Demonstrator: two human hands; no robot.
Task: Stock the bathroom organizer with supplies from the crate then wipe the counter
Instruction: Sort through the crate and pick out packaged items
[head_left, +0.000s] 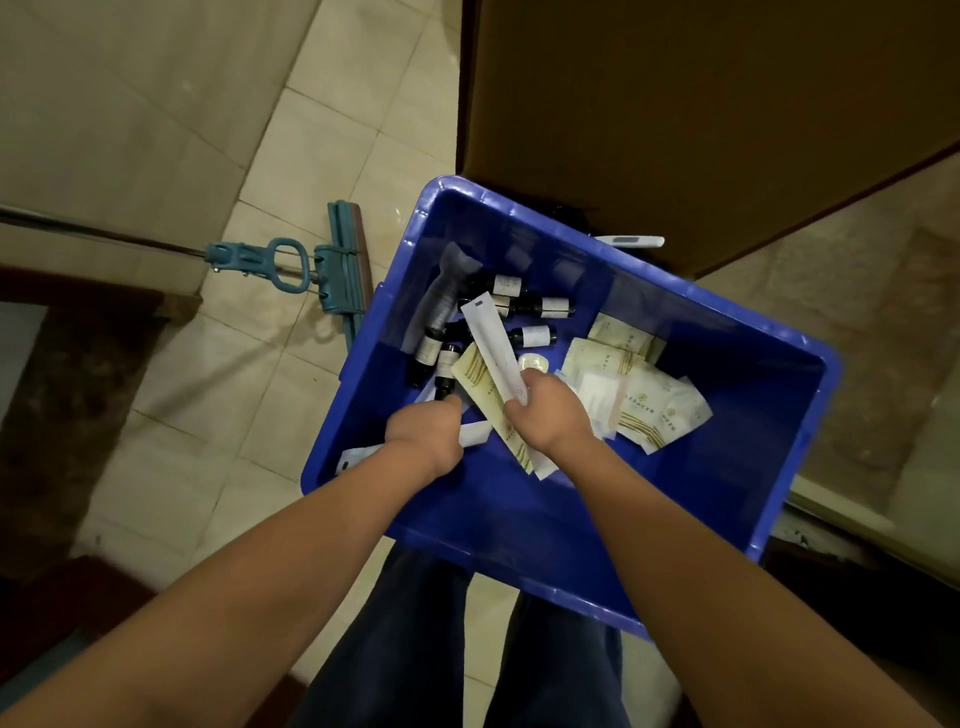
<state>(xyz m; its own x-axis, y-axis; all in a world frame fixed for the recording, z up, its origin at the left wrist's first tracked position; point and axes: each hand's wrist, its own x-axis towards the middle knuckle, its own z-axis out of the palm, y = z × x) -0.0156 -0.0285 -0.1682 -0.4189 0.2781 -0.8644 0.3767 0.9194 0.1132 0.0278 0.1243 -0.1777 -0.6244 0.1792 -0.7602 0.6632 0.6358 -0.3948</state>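
Blue crate (675, 525) (mop (311, 270) beside), hands perhaps gripping packets (493, 338).

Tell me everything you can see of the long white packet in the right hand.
The long white packet is a flat, narrow sleeve, apparently paper or plastic film, with faint print too small to read. The right hand has its grip on the near end; the far end angles up and away over the dark bottles. It is inside the blue crate, lying across a cream sachet with gold stripes. Its contents cannot be told.
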